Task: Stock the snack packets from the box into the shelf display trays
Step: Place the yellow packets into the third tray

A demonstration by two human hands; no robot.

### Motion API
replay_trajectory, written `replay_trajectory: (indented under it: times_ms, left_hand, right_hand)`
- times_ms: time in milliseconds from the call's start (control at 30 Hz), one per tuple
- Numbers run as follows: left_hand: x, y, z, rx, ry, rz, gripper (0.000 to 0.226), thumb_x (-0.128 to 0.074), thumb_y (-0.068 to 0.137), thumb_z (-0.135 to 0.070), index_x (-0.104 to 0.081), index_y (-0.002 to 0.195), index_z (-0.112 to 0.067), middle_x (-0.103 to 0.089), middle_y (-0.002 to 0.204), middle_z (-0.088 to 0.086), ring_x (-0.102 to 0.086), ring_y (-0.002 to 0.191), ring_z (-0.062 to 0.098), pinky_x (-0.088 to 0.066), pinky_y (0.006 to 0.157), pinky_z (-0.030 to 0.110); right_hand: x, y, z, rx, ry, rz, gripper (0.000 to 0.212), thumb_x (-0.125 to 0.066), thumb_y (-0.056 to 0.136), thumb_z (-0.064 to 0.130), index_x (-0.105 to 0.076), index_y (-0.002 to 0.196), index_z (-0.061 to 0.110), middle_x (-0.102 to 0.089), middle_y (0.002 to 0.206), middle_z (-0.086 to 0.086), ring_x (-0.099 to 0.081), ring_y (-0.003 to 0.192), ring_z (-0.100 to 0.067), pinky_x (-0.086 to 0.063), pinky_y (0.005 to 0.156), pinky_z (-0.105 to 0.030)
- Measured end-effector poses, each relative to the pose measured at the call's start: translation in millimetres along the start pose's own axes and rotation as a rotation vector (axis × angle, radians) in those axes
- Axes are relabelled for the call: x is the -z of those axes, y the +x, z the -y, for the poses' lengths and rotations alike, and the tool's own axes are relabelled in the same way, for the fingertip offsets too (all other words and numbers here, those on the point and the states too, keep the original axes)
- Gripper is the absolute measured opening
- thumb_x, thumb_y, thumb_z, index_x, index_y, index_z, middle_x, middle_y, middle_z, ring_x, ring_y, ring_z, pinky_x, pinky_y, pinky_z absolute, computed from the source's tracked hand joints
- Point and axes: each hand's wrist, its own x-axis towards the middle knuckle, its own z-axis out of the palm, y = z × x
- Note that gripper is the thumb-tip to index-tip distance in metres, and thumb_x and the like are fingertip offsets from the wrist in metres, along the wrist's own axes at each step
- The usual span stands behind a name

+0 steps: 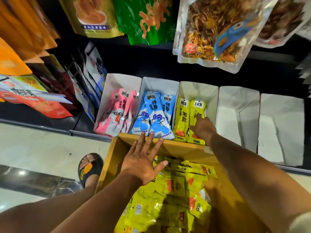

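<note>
We are seeing the left hand [143,163] hovering flat, fingers straight and spread, over the far rim of the cardboard box [114,158]; loose yellow snack packets [168,199] are filling that box; the right hand [202,129] is reaching into the third white display tray [198,89], lying against the upright yellow packets [181,118] there; we cannot tell whether it is gripping one; blue packets [154,115] and pink packets [116,111] are standing in the trays to the left.
</note>
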Motion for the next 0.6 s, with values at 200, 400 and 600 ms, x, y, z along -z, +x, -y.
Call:
replay_trajectory:
  times_ms: [200, 400, 600]
  left_hand:
    - [6.2, -0.3, 1.6, 0.012, 0.031, 0.062, 0.076, -0.004, 0.094, -0.079, 0.043, 0.144, -0.046, 0.046, 0.157, -0.004, 0.041, 0.146, 0.027, 0.005, 0.127, 0.051]
    - [15.7, -19.8, 1.1, 0.0, 0.086, -0.025, 0.072, 0.0, 0.094, -0.071, 0.026, 0.155, -0.042, 0.027, 0.166, -0.006, 0.028, 0.153, 0.028, 0.008, 0.126, 0.055]
    - [15.8, -66.5, 0.0, -0.154, 0.251, -0.201, 0.07, -0.009, 0.101, -0.064, 0.001, 0.163, -0.035, 0.008, 0.171, 0.002, 0.015, 0.157, 0.033, 0.002, 0.125, 0.06]
  right_hand:
    - [21.0, -19.4, 4.1, 0.035, 0.034, 0.023, 0.067, -0.058, 0.093, 0.051, -0.042, 0.145, 0.011, -0.046, 0.139, -0.02, -0.049, 0.126, -0.039, -0.048, 0.101, -0.045]
    - [45.6, -77.9, 9.9, 0.138, 0.043, -0.05, 0.061, -0.062, 0.092, 0.041, -0.043, 0.146, 0.016, -0.043, 0.143, -0.015, -0.043, 0.131, -0.038, -0.047, 0.101, -0.046]
    - [54.1, -157.0, 2.6, 0.312, 0.048, -0.122, 0.063, -0.065, 0.094, 0.033, -0.039, 0.151, 0.022, -0.025, 0.161, -0.011, -0.025, 0.146, -0.036, -0.033, 0.116, -0.045]
